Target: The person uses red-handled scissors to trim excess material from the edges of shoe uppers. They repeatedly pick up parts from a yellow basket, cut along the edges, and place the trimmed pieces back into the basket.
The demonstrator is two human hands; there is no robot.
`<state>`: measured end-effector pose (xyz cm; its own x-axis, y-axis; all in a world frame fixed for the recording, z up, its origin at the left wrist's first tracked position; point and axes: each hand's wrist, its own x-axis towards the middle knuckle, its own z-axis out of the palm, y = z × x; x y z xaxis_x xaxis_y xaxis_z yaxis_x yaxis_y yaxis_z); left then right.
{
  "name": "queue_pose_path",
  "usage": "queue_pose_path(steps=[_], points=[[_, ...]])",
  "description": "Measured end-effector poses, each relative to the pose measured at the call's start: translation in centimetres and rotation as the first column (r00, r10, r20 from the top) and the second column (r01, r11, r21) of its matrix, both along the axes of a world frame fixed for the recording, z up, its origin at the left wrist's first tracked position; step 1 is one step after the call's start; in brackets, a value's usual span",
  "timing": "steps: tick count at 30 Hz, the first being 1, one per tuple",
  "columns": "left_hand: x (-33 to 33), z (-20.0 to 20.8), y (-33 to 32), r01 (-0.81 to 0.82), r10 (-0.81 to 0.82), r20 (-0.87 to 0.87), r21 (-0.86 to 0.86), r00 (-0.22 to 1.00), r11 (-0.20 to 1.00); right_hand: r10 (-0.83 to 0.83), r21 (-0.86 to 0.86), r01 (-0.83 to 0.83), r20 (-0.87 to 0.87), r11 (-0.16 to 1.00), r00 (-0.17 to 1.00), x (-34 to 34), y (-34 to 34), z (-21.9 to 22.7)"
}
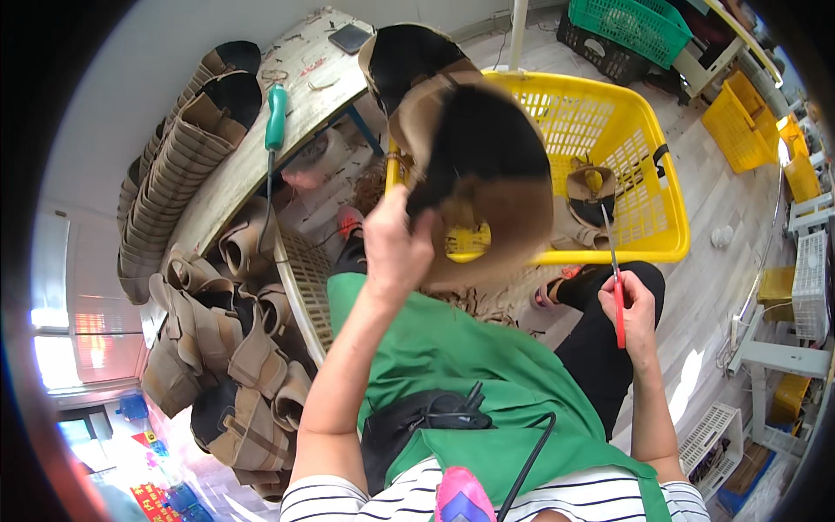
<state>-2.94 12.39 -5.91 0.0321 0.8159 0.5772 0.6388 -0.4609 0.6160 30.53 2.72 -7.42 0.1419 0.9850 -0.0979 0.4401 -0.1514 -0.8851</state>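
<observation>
My left hand (396,248) is closed on the edge of a tan and black stitched piece (496,139), shaped like a shoe upper. The piece is raised over the yellow basket (665,174) and smeared by motion; whether it is one piece or two, I cannot tell. Yellow shows through an opening in its lower part. In my right hand (639,304), above my knee, is a pair of red-handled scissors (618,309), blades pointing up and away. A similar tan and black piece (591,196) lies inside the basket, beyond the scissor tips.
At left, a worktable (222,187) carries a stacked row of tan pieces (174,191), a teal-handled tool (276,117), a phone (350,37) and scraps. A heap of tan pieces (235,348) lies beside a pale crate (300,296). More yellow baskets (739,122) stand at right.
</observation>
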Motion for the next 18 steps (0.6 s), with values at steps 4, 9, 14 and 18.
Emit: queue_pose_path(steps=[4, 9, 14, 18], points=[[-1.0, 2.6, 8.9, -0.131, 0.089, 0.212, 0.190, 0.973, 0.973, 0.014, 0.063, -0.007, -0.122, 0.998, 0.992, -1.5, 2.4, -0.2], [-3.5, -2.8, 16.3, -0.267, 0.224, 0.419, 0.047, 0.880, 0.963, 0.040, 0.129, -0.025, -0.112, 0.991, 0.993, -2.9, 7.5, -0.1], [-2.5, -3.9, 19.0, -0.289, 0.193, 0.557, 0.090, 0.808, 0.953, 0.000, 0.251, 0.039, -0.154, 0.967, 0.988, -4.3, 14.9, -0.5], [-3.3, -6.7, 19.0, -0.385, 0.384, 0.063, 0.287, 0.921, 0.877, 0.001, 0.348, 0.027, -0.081, 0.937, 0.997, -7.9, 22.4, 0.0]])
